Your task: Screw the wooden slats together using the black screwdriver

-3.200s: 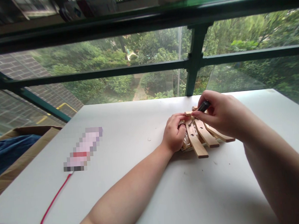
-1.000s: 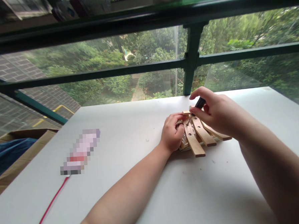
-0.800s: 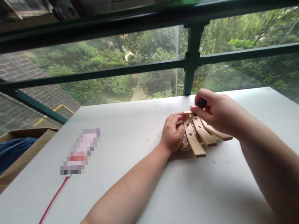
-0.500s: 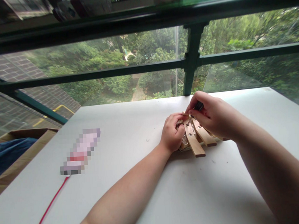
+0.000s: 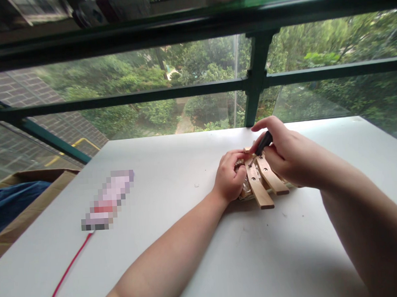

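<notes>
Wooden slats are pinned to the counter by the curled left hand while a screwdriver, clamped in the right hand, is set on a screw judged not yet fully driven.

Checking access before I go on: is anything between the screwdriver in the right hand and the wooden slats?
Nothing visible. The right hand holds the screwdriver with its tip down at the wooden slats; the left hand steadies them from the side, clear of the tip.

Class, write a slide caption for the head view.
Right hand works a screwdriver on wooden slats held by left hand.
</notes>
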`<state>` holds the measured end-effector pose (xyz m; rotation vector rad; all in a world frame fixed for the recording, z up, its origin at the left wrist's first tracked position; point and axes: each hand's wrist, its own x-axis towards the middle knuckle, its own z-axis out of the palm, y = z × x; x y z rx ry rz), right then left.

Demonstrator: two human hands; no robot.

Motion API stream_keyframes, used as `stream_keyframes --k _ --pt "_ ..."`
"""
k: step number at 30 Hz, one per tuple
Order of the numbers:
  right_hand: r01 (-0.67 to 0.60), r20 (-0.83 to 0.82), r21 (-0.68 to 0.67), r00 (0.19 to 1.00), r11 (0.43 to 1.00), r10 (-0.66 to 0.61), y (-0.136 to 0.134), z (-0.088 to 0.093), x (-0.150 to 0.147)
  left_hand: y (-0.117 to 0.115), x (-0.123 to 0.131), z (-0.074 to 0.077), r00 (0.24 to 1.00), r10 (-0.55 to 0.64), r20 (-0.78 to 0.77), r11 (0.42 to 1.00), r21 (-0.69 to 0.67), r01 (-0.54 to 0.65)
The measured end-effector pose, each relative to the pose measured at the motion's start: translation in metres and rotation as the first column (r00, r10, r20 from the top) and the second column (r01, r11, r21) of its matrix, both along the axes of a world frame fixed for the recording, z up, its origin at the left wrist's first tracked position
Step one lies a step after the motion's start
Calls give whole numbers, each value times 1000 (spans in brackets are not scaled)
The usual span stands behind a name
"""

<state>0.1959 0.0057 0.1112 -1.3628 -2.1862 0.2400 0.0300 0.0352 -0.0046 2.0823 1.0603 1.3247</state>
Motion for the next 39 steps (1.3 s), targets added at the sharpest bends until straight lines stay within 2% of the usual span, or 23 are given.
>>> stream_keyframes --k 10,19,26,34,39 --pt "-5 107 31 994 1000 2 -3 8 2 0 1 0 1000 6 4 1000 6 -6" --pt "-1 110 13 994 1000 0 -5 14 5 0 0 -1 1000 7 -4 1000 14 -7" --pt "66 116 61 991 996 -73 1 11 2 1 0 -2 1000 -2 8 1000 13 2" --pt "53 99 36 994 998 -56 1 8 -1 1 0 -2 1000 10 -27 1000 29 -9" --pt "123 31 60 992 991 -125 3 3 -6 1 0 -3 1000 2 -5 1000 23 -2"
